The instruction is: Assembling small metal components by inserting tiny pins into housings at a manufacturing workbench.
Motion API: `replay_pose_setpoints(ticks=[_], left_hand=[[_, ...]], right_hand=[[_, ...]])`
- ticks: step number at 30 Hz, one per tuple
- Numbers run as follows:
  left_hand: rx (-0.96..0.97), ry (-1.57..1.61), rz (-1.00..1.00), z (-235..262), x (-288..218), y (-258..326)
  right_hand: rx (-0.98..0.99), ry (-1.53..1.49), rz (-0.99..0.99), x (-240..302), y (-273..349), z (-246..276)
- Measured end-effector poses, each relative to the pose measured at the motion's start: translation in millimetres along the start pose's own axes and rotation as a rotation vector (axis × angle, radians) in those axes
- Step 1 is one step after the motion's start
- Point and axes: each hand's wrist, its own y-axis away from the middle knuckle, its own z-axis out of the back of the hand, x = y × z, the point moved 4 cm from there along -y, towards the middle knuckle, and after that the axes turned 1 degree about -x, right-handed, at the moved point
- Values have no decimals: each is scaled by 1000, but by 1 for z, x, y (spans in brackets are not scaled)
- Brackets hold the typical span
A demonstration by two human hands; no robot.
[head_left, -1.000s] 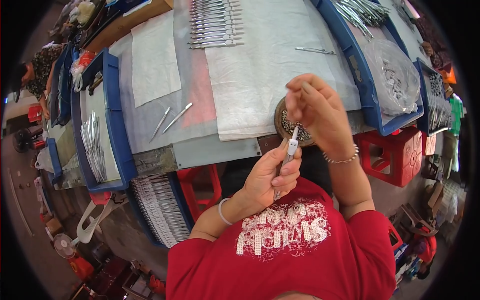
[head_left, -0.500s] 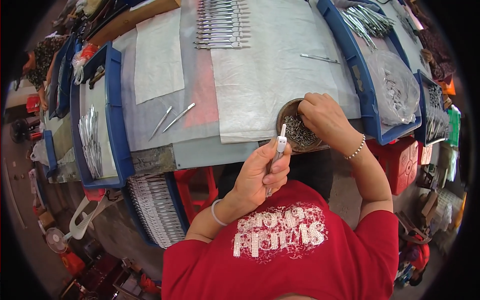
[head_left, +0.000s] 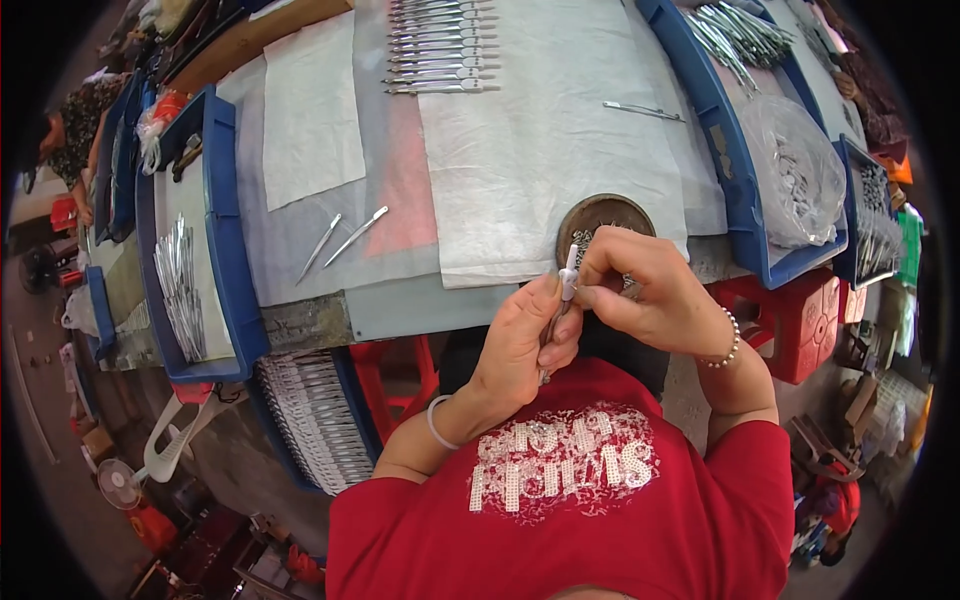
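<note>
My left hand [head_left: 518,335] is closed round the metal legs of a drawing compass with a white plastic head [head_left: 569,275]. The head points up and away from me, clear of the thumb and fingers. At its right side, my right hand [head_left: 648,285] is closed, thumb and forefinger pinched close to the head. Whatever small piece lies between those fingertips is too small to make out. Just behind the right hand, partly covered by it, a round brown bowl [head_left: 606,207] holds many tiny metal screws [head_left: 582,242].
A row of compasses [head_left: 440,62] lies on white sheeting. Two loose metal legs [head_left: 354,238] rest left, another metal piece [head_left: 645,110] right. Blue trays [head_left: 222,230] with metal parts flank the table. A clear bag [head_left: 795,180] sits in the right-hand blue tray [head_left: 735,190]. Red stools [head_left: 805,330] stand below.
My right hand has come out of the screw bowl and moved left and nearer to me, up to the compass head. My left hand keeps its hold on the compass.
</note>
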Motion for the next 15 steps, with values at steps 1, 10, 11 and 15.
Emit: replay_pose_setpoints(ticks=[1,10,11,15], left_hand=[[-12,-25,-5,-1,-1,1],[19,-264,-150,-2,-4,1],[24,-250,-126,-3,-3,1],[51,-109,3,-6,4,4]], right_hand=[[-1,0,2,0,0,-2],[10,-419,-284,-21,7,-12],[-35,-519,-286,-22,9,-16],[10,-796,-240,-22,20,-24]])
